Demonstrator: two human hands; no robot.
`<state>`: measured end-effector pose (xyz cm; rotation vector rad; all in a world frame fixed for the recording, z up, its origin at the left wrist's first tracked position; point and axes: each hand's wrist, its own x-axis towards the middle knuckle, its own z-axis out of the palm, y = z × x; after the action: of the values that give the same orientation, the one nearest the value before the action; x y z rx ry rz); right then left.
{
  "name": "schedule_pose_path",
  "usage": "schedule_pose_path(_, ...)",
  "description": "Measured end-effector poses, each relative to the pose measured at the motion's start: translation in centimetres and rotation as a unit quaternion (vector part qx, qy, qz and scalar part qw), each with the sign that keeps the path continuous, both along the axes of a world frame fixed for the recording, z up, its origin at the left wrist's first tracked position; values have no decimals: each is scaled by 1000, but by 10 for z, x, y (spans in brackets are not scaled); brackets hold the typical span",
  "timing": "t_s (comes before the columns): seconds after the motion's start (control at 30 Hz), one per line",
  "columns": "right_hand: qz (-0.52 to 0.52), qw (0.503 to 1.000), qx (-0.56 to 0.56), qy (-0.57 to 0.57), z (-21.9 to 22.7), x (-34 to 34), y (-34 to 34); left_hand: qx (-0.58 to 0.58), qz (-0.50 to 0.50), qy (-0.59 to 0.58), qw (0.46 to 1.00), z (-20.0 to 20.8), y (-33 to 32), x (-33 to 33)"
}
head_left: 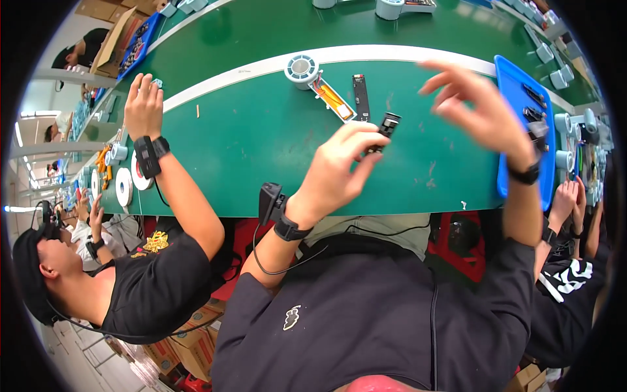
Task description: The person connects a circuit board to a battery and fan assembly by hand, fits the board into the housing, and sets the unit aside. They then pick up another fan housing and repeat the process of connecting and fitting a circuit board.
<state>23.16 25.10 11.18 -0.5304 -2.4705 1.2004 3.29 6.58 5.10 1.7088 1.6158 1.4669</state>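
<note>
My left hand (343, 163) is closed over the middle of the workbench, pinching a small black plastic part (390, 123) between thumb and fingers. Just beyond it lies a light blue round-headed device (302, 69), whose opened handle (335, 101) shows an orange-yellow piece and thin wires. A narrow black strip (360, 95) rests beside that handle, its near end close to my left fingers. My right hand (480, 108) is raised at the right, near the blue tray, with fingers apart and nothing visible in them. Its fingertips are slightly blurred.
A blue tray (503, 163) with black parts stands at the right bench edge. White rolls (124, 187) and orange pieces (104, 159) lie at the left. A co-worker's hand (144, 111) reaches over the left side; another person's hands (568, 202) are at the right. Similar devices (390, 8) stand at the far side.
</note>
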Motion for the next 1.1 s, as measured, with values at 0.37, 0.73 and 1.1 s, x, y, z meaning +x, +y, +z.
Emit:
schedule_pose_path(0.37, -149, 987, 57, -6, -104, -82, -25, -149, 320, -33, 935, -26, -13, -114)
schedule_pose_path(0.73, -147, 986, 68, -41, -110, -95, 1, -26, 164, 322, 932, -21, 46, -132)
schedule_pose_path(1.1, -133, 922, -248, 267, -60, -70, -6, -22, -178, 179, 967, -30, 96, -92)
